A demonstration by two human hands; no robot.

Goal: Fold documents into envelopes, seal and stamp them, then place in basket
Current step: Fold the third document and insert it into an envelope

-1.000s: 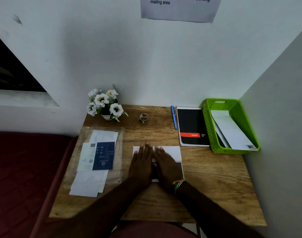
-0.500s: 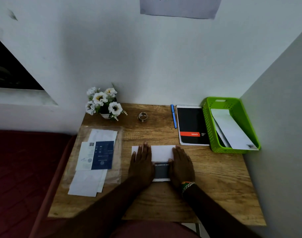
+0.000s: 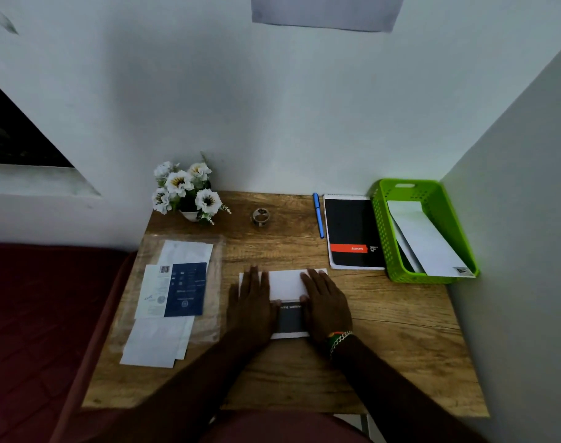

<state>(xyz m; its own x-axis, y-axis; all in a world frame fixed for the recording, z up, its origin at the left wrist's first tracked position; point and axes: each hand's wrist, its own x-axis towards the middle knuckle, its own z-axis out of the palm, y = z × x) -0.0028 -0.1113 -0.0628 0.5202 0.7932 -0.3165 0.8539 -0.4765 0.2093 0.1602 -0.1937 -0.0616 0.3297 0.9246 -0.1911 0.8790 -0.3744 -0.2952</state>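
Observation:
A folded document (image 3: 285, 284) lies flat in the middle of the wooden table (image 3: 400, 340), white on its far half with a dark printed band near me. My left hand (image 3: 248, 303) presses palm-down on its left end. My right hand (image 3: 325, 303) presses palm-down on its right end, with a beaded bracelet at the wrist. Both hands lie flat with fingers spread, gripping nothing. A green basket (image 3: 381, 231) at the far right holds white envelopes (image 3: 427, 241). White envelopes and a blue leaflet (image 3: 185, 289) lie on a clear plastic sleeve at the left.
A black notepad (image 3: 349, 228) and a blue pen (image 3: 318, 214) lie beside the basket. A small round stamp or tape roll (image 3: 260, 216) and a pot of white flowers (image 3: 185, 190) stand at the table's back. Walls close in behind and to the right.
My two hands have slid apart along the document, from touching at its middle to its left and right ends. The dark printed band between them is now uncovered.

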